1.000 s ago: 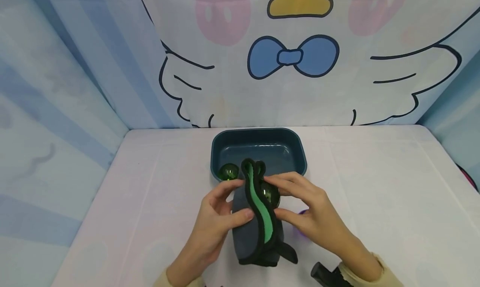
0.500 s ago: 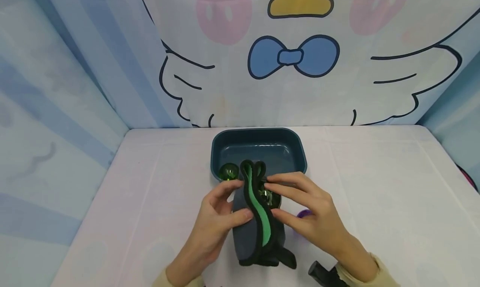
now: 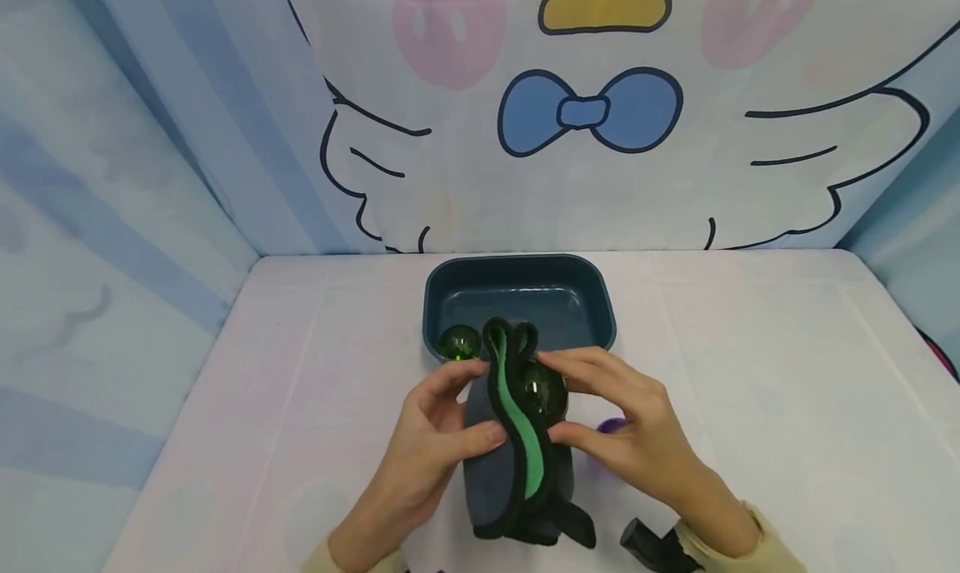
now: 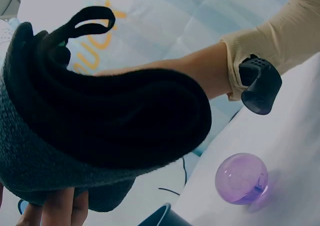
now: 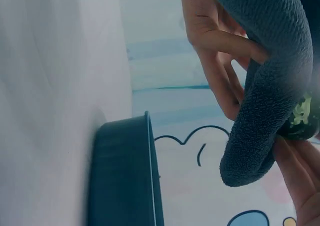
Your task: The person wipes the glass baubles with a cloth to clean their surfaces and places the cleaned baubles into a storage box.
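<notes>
My left hand [image 3: 435, 431] grips a folded dark grey cloth [image 3: 489, 485] with black edging, a green strip and a hanging loop [image 4: 92, 24]. A clear green ball [image 3: 545, 392] lies against the cloth's right side, partly hidden in the fold. My right hand [image 3: 637, 419] pinches this ball, thumb below and fingers above in the head view. In the right wrist view a light green pattern shows on the ball [image 5: 301, 113] beside the cloth [image 5: 270, 96].
A dark blue basin [image 3: 592, 306] stands behind the hands, with another green ball [image 3: 459, 342] at its near left corner. A clear purple ball [image 4: 242, 179] rests on the white table [image 3: 750, 390], mostly hidden by my right hand in the head view.
The green ball has turned against the cloth and shows more of itself on the right. My right hand has shifted slightly right; my left hand has hardly moved.
</notes>
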